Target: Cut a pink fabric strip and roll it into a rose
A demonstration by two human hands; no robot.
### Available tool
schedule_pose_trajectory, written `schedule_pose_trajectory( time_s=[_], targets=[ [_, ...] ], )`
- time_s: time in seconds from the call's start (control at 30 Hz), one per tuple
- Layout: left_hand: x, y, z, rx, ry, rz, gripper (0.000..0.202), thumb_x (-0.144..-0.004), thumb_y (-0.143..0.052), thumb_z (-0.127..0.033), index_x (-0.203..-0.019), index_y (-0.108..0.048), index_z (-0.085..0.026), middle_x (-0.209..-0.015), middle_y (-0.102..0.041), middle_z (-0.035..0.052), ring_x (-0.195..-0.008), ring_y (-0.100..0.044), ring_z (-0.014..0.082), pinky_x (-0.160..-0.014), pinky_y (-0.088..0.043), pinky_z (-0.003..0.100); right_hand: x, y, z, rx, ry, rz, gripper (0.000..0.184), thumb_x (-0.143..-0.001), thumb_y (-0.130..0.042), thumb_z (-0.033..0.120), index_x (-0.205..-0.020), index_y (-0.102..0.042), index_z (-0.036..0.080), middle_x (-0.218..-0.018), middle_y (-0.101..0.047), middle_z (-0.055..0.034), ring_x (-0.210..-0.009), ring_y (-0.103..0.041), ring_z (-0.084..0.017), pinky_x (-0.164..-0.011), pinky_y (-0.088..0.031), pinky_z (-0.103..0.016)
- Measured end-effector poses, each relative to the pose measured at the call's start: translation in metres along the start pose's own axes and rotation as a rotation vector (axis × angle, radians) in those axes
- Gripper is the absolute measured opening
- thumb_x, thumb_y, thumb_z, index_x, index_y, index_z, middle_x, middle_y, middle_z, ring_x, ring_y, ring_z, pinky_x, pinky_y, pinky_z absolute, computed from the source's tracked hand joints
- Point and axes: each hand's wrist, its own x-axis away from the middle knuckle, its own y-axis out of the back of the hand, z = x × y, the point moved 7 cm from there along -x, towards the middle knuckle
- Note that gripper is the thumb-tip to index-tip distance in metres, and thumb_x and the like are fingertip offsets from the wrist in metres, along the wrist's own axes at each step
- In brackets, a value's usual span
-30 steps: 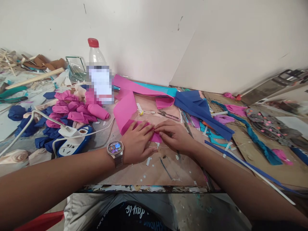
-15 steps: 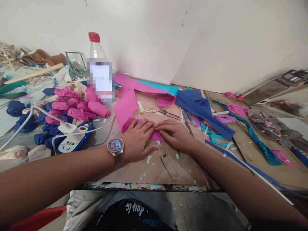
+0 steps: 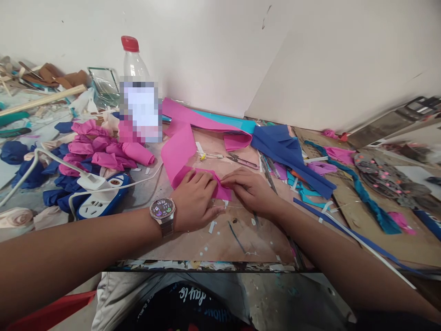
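Note:
Both my hands rest on the near end of a long pink foam strip (image 3: 179,151) that lies on the worktable (image 3: 241,239). My left hand (image 3: 195,202), with a wristwatch (image 3: 161,210) on its wrist, has its fingers curled onto the folded pink end. My right hand (image 3: 250,188) pinches the same end from the right, fingertips meeting the left hand's. The strip runs away from me toward a plastic bottle (image 3: 138,92) with a red cap.
Small scissors (image 3: 241,161) lie just beyond my hands. Blue foam sheets (image 3: 289,156) and teal strips (image 3: 358,193) spread to the right. Left are rolled pink pieces (image 3: 103,154), dark blue rolls (image 3: 20,161) and a blue-white power strip (image 3: 99,200) with a white cable.
My hands have stayed on the pink end, with its edge lifted slightly between the fingertips. The view has tilted a little downward.

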Motion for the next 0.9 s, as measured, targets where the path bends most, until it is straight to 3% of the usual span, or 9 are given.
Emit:
schedule_pose_trajectory(
  time_s=[0.23,0.9],
  targets=[
    [0.0003,0.0001,0.0012,0.009,0.027,-0.007,0.072,-0.102,-0.043,-0.067,-0.144,-0.051,-0.01,-0.142,-0.06,0.0206,-0.132,-0.054,0.0376,-0.121,-0.031,0.057,0.0,0.0003,-0.0009,0.019,-0.016,-0.003,0.032,-0.101,-0.05,0.012,-0.113,-0.078,0.022,-0.105,-0.081,-0.0065,-0.099,-0.069,-0.023,-0.091,-0.056,-0.04],
    [0.0006,0.0004,0.0006,-0.005,0.025,-0.006,0.065,-0.102,-0.046,-0.065,-0.135,-0.058,-0.01,-0.142,-0.062,0.0208,-0.132,-0.056,0.0371,-0.12,-0.033,0.058,0.0003,-0.0021,-0.0044,0.003,-0.012,0.021,0.036,-0.098,-0.048,0.007,-0.111,-0.078,0.022,-0.107,-0.081,-0.0052,-0.102,-0.068,-0.022,-0.094,-0.055,-0.039]
  ],
)
